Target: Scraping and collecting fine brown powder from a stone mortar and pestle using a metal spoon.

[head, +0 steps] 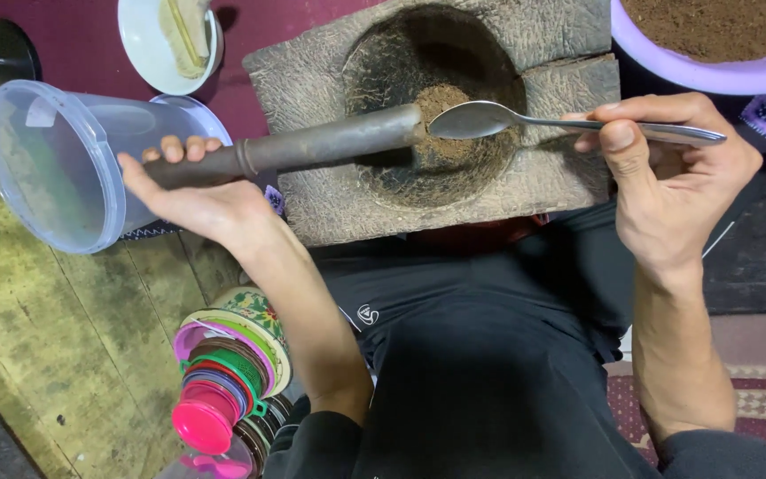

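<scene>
Left hand [190, 191] gripping metal pestle [312, 146], right hand [676, 177] pinching spoon [525, 120] over brown powder [441, 133] in stone mortar [330, 208]; best scraped gently, spoon level.

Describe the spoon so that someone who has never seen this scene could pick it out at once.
Start at the rough stone mortar in the middle, with brown powder in its round bowl. The spoon reaches in from the right, held by the right hand, its bowl meeting the tip of the pestle gripped by the left hand. It is thin, shiny metal; the pestle is thick, dull and dark.
</scene>
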